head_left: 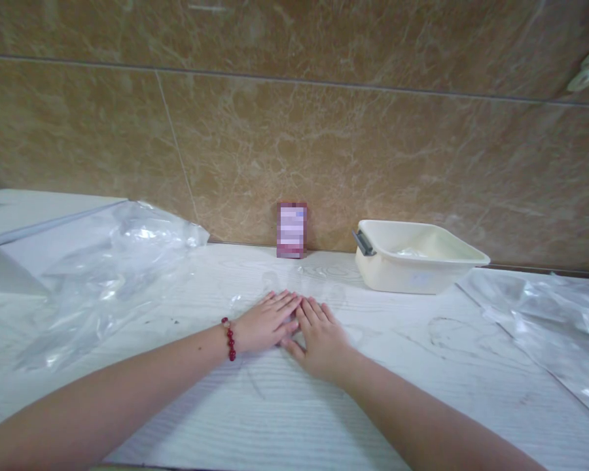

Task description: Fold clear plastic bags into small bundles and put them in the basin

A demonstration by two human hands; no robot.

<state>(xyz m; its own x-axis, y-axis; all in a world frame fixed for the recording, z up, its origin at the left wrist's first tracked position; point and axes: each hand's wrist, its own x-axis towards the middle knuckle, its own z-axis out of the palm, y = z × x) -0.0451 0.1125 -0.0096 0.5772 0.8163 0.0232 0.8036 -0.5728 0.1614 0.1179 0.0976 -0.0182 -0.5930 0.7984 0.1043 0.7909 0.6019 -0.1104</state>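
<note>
My left hand [265, 322] lies palm down on the white wood-grain table [201, 418], its fingers stretched out. A red bead bracelet [230, 340] circles the left wrist. Beside it, my right hand [320, 340] also rests flat, fingers extended, and the two hands touch at their fingertips and thumbs. Faint shiny patches around both hands look like a clear plastic film [236, 302] on the tabletop, but its outline is hard to make out. Neither hand grips anything visible.
A phone-like red-edged object [292, 230] with a blurred face leans against the brown marbled wall [275, 150]. To its right stands a cream plastic bin [397, 278] with a grey handle. Clear plastic bags [122, 261] lie left, by a white box [44, 216], and more plastic [559, 327] lies right.
</note>
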